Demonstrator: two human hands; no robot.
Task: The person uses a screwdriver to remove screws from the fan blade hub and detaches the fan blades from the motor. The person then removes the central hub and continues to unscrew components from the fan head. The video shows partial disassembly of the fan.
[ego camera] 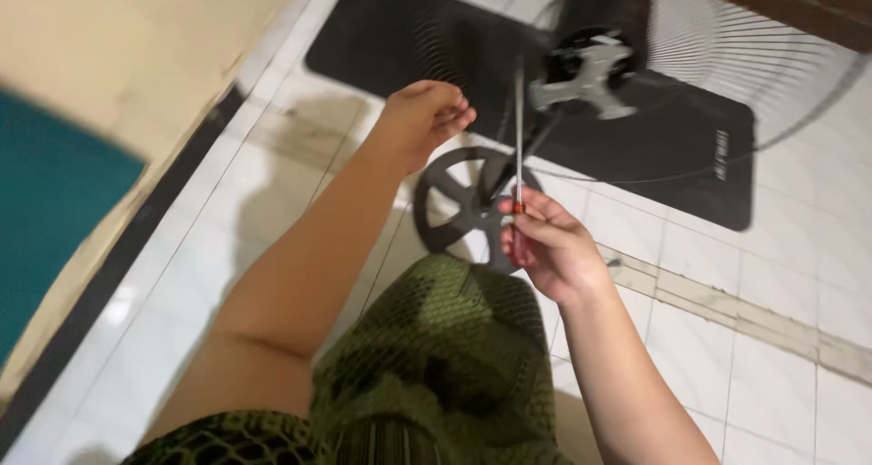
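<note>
White floor tiles (772, 338) under a black mat (654, 156).

White tiled floor (772, 338), black mat (381, 38), teal surface (45, 202) at left.

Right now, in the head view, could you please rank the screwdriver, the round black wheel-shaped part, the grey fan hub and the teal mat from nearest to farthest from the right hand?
1. Screwdriver, held in the right hand.
2. Round black wheel-shaped part, on the floor just left.
3. Grey fan hub, above, inside the wire guard.
4. Teal mat, far left.
</note>
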